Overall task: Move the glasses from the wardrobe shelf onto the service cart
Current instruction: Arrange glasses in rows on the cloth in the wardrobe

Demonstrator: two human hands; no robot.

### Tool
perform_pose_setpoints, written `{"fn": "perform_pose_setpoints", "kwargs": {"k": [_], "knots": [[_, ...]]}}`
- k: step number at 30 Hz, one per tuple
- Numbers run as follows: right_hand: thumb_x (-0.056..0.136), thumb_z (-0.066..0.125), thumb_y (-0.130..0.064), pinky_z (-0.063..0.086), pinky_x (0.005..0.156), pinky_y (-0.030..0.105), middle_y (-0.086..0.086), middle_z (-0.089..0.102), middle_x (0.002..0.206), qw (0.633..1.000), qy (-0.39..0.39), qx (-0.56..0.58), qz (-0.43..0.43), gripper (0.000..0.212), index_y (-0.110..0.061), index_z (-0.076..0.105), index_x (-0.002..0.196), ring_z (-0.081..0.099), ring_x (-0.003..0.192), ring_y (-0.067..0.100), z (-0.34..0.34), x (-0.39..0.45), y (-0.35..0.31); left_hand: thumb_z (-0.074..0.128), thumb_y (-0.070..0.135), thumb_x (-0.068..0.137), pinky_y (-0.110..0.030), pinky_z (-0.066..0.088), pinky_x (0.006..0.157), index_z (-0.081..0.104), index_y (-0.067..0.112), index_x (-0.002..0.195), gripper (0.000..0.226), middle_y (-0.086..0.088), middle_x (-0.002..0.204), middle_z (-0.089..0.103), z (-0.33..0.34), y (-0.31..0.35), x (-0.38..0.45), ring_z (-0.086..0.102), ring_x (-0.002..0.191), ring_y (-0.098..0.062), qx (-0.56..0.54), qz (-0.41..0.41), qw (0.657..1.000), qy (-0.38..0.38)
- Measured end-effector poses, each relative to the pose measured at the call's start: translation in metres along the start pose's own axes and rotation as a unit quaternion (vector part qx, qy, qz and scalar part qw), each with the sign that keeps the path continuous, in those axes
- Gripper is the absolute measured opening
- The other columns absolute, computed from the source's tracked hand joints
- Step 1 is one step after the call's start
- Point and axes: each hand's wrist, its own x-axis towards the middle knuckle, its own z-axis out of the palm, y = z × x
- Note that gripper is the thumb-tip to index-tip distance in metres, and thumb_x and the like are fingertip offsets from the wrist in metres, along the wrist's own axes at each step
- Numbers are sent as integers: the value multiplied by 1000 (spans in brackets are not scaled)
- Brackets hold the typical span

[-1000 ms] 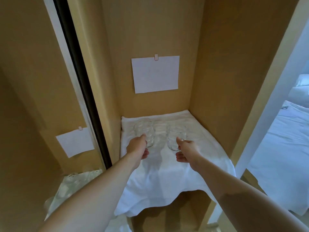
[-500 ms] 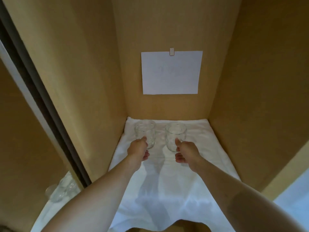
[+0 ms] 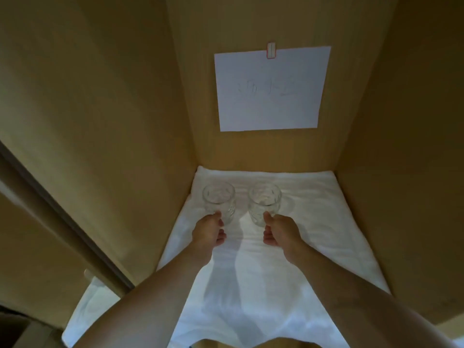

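The wardrobe [image 3: 414, 172] is a deep wooden alcove with a paper sheet [image 3: 270, 89] clipped to its back wall. A white cloth [image 3: 313, 247] covers the shelf below the sheet and hangs over the front edge. Two glasses stand upright side by side on the cloth, near the back-left corner and just apart: the left glass [image 3: 219, 200] and the right glass [image 3: 264, 203]. The left hand [image 3: 208, 233] grips the left glass low down, the right hand [image 3: 280, 232] grips the right glass likewise. This looks like the pick-up step. Next, lift both straight up, draw them out level, and turn toward the cart, which is out of view.
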Motion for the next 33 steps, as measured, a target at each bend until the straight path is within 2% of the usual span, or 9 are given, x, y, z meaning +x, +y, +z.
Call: {"fn": "perform_pose_setpoints", "kwargs": {"k": [10,15,18,20,23,25,27,31,33], "knots": [[98,65,-41,64,78,45,10,67,77,1000,8,-28,-5,34,-9,66,86,67,71,24,12,7,-1,56,44,101,-34,55,70,61,8,85,40,-18,91,64,-11,7,11,62,80,-30,31,-14,997,-68],[83,69,-67,63,61,37,15,75,88,997,40,-65,-20,55,-15,61,102,74,71,27,10,-5,-2,51,45,98,-37,57,66,67,13,103,36,-14,90,73,-27,7,31,69,71,-30,135,24,991,9],[89,46,-78,58,54,31,12,75,81,988,106,-105,-34,59,-21,61,97,74,66,26,6,-9,-5,60,36,93,-41,61,82,63,19,106,22,-10,104,68,-29,12,39,68,89,-30,241,90,966,30],[100,47,-60,59,63,37,17,74,89,991,116,-64,-29,45,-17,62,100,71,70,28,2,-6,-6,67,29,90,-34,56,82,58,26,103,17,-7,110,65,-27,15,41,64,94,-27,217,107,970,26],[100,56,-21,58,77,42,24,70,109,995,91,-21,-42,17,-8,63,109,68,86,32,-3,2,-8,70,21,89,-28,44,82,52,26,128,43,0,118,59,-28,17,51,59,104,-24,176,118,977,-13],[97,57,-7,58,87,45,25,68,114,996,72,-3,-46,24,-3,61,120,68,101,38,-6,8,-12,69,11,90,-29,47,89,53,22,132,46,2,122,60,-29,17,54,59,114,-24,167,140,975,-50],[93,57,2,57,89,46,24,71,111,998,44,14,-51,31,1,62,123,69,104,39,-9,13,-18,73,11,88,-31,52,91,62,26,109,28,6,108,67,-26,23,53,63,104,-18,200,182,959,-82],[81,55,13,48,85,43,19,67,119,996,-47,1,-72,57,-4,57,135,62,111,40,-20,29,-26,67,-4,90,-21,47,55,61,4,91,10,-16,85,61,-11,38,47,57,70,-17,219,197,946,-136],[60,63,9,49,86,40,13,65,121,989,-112,-31,-88,80,-5,54,139,60,112,33,-22,39,-28,64,-15,88,-29,50,56,61,-8,97,11,-25,89,58,-10,38,48,58,72,-27,187,206,947,-161]]}}
